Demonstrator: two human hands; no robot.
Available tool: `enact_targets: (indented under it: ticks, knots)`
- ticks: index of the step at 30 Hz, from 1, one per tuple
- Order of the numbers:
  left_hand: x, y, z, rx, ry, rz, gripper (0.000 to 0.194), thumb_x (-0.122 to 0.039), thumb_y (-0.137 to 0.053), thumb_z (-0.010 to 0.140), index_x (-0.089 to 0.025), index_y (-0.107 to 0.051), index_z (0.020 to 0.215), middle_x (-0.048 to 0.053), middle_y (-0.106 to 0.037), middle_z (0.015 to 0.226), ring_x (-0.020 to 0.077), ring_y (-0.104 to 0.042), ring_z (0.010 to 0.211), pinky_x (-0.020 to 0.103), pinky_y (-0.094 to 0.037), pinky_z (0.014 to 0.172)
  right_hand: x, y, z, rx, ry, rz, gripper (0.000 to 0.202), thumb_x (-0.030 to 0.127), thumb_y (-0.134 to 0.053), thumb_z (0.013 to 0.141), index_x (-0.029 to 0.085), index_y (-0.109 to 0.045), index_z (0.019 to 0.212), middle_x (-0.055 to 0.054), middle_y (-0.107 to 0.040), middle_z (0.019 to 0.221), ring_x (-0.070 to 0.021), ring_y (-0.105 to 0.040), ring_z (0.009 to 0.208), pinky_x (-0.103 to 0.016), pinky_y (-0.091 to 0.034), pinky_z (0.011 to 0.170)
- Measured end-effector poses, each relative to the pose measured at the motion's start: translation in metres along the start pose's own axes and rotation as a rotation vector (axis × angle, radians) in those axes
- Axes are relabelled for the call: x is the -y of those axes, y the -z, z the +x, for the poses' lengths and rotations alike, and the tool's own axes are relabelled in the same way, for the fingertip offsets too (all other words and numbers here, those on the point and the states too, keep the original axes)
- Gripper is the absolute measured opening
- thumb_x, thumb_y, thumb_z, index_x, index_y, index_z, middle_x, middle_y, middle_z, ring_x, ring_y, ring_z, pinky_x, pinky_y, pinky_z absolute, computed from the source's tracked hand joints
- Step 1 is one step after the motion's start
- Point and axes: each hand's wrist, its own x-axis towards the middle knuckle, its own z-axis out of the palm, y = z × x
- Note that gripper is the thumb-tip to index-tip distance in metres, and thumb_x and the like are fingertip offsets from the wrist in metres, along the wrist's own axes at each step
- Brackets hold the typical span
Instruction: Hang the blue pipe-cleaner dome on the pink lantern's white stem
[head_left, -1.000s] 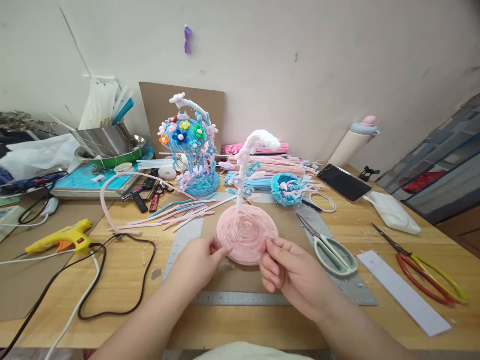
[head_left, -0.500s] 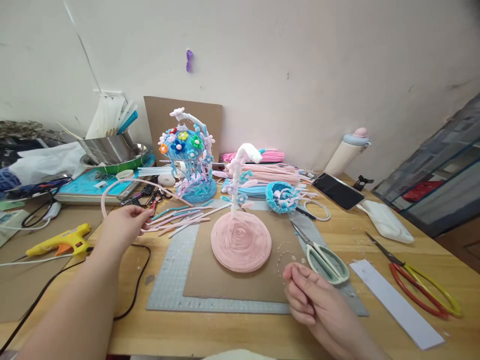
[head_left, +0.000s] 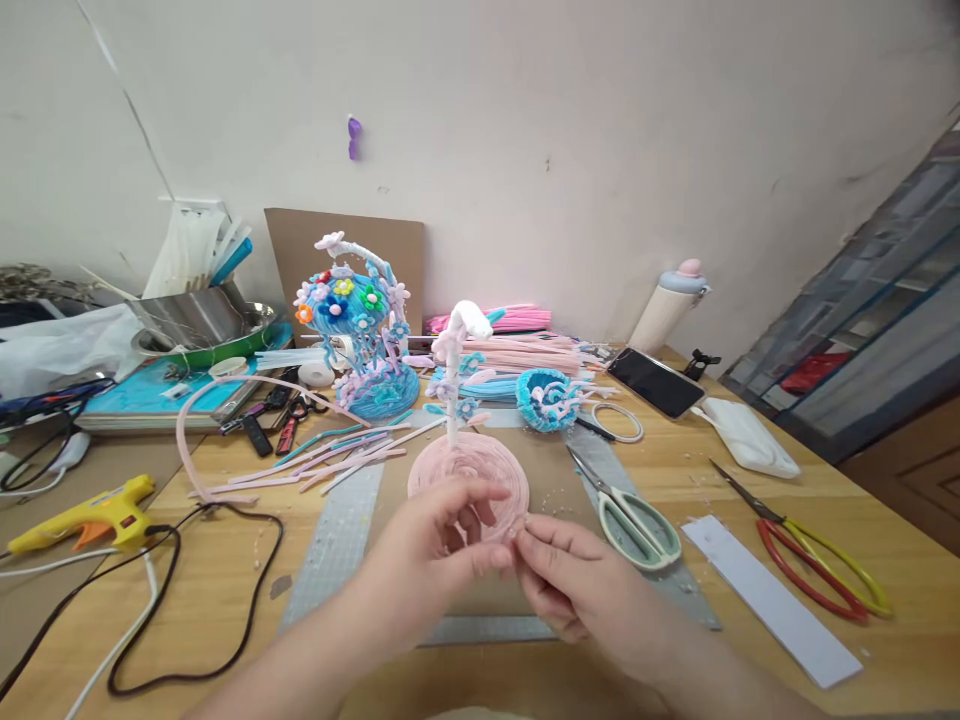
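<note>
Both hands meet over the front of a pink coiled round base [head_left: 506, 480]. My left hand [head_left: 442, 545] has its fingers curved and apart, with the thumb close to the right fingertips. My right hand [head_left: 574, 580] is closed in a pinch; whatever small thing it holds is too tiny to make out. From the base's back rises a white wrapped stem [head_left: 452, 385], bent over at the top and bearing small blue and pink flowers. Tiny clear beads [head_left: 559, 500] lie on the cardboard [head_left: 566, 470] beside the right hand.
Green-handled scissors [head_left: 637, 525] and red-yellow scissors [head_left: 810, 570] lie at right. A blue pipe-cleaner jellyfish [head_left: 349, 305] stands behind, near a blue fuzzy cup shape [head_left: 547, 400]. At left are a yellow glue gun [head_left: 97, 515], its looping cord and loose pipe cleaners [head_left: 352, 455].
My left hand has come from the loose pipe cleaners at left to the middle, beside the right hand. My right hand has moved slightly left, still pinched. The view has shifted a little.
</note>
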Motion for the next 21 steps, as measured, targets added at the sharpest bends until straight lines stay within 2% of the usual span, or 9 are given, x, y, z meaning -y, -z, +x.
enact_targets:
  ticks: [2,4,6,7,11,14,18,20,21]
  knots:
    - [-0.001,-0.007,0.001,0.151,0.026,-0.157,0.033,-0.025,-0.073,0.069,-0.019,-0.065,0.101,0.002,-0.063,0.082,0.0152,-0.060,0.070,0.029,-0.047,0.068,0.009,0.001,0.002,0.092,-0.083,0.032,0.035,0.049,-0.054,0.087,0.017,-0.052,0.073,0.010,-0.033,0.045,-0.0031,-0.018,0.038,-0.016,-0.013,0.035]
    - [-0.003,-0.006,0.003,0.251,0.026,-0.264,0.019,-0.023,-0.069,0.074,-0.018,-0.065,0.092,0.003,-0.066,0.077,0.0161,-0.064,0.066,0.032,-0.049,0.070,0.015,0.005,0.005,0.179,-0.170,0.044,0.034,0.046,-0.057,0.086,0.016,-0.054,0.072,0.010,-0.032,0.044,-0.0030,-0.019,0.036,-0.016,-0.012,0.034]
    - [-0.004,-0.003,0.005,0.278,0.026,-0.309,0.010,-0.024,-0.067,0.076,-0.017,-0.062,0.081,0.002,-0.068,0.068,0.0173,-0.066,0.063,0.033,-0.050,0.069,0.019,0.009,0.007,0.240,-0.231,0.037,0.033,0.045,-0.058,0.085,0.015,-0.056,0.072,0.010,-0.033,0.043,-0.0030,-0.020,0.035,-0.016,-0.013,0.033]
    - [-0.004,-0.003,0.005,0.256,0.027,-0.309,0.010,-0.024,-0.068,0.076,-0.017,-0.061,0.077,0.002,-0.068,0.064,0.0172,-0.066,0.062,0.032,-0.050,0.068,0.022,0.010,0.008,0.254,-0.239,0.034,0.032,0.044,-0.059,0.085,0.015,-0.056,0.072,0.010,-0.033,0.043,-0.0030,-0.020,0.035,-0.016,-0.013,0.032]
    - [-0.004,-0.003,0.010,0.090,0.031,-0.211,0.014,-0.023,-0.071,0.071,-0.017,-0.059,0.068,0.001,-0.066,0.061,0.0132,-0.061,0.058,0.025,-0.046,0.059,0.032,0.007,0.013,0.226,-0.173,0.046,0.030,0.046,-0.060,0.084,0.018,-0.052,0.077,0.011,-0.034,0.045,-0.0027,-0.018,0.035,-0.016,-0.011,0.032]
    - [-0.008,0.001,0.016,-0.050,-0.048,-0.084,0.014,-0.025,-0.074,0.067,-0.018,-0.063,0.072,0.000,-0.064,0.065,0.0128,-0.057,0.060,0.023,-0.044,0.057,0.040,0.004,0.016,0.203,-0.123,0.036,0.030,0.046,-0.060,0.084,0.019,-0.050,0.076,0.011,-0.034,0.045,-0.0023,-0.016,0.035,-0.016,-0.009,0.032]
    - [-0.021,0.019,0.024,-0.459,-0.247,-0.037,0.014,-0.031,-0.069,0.074,-0.021,-0.063,0.080,-0.001,-0.061,0.075,0.0123,-0.056,0.070,0.021,-0.044,0.063,0.047,0.011,0.018,0.129,-0.027,0.078,0.031,0.047,-0.057,0.086,0.019,-0.050,0.075,0.011,-0.034,0.043,-0.0025,-0.015,0.036,-0.016,-0.010,0.033]
    - [-0.025,0.031,0.028,-0.603,-0.260,-0.051,0.013,-0.033,-0.066,0.077,-0.022,-0.061,0.080,-0.002,-0.060,0.076,0.0122,-0.056,0.072,0.020,-0.044,0.065,0.049,0.020,0.019,0.028,0.038,0.082,0.028,0.046,-0.054,0.088,0.019,-0.052,0.080,0.011,-0.033,0.042,-0.0030,-0.013,0.037,-0.015,-0.010,0.034]
    - [-0.026,0.035,0.029,-0.636,-0.246,-0.050,0.014,-0.033,-0.066,0.076,-0.022,-0.060,0.081,-0.002,-0.059,0.076,0.0123,-0.056,0.073,0.020,-0.044,0.065,0.051,0.027,0.019,-0.039,0.073,0.069,0.026,0.045,-0.053,0.089,0.019,-0.054,0.084,0.011,-0.033,0.043,-0.0033,-0.012,0.037,-0.015,-0.010,0.034]
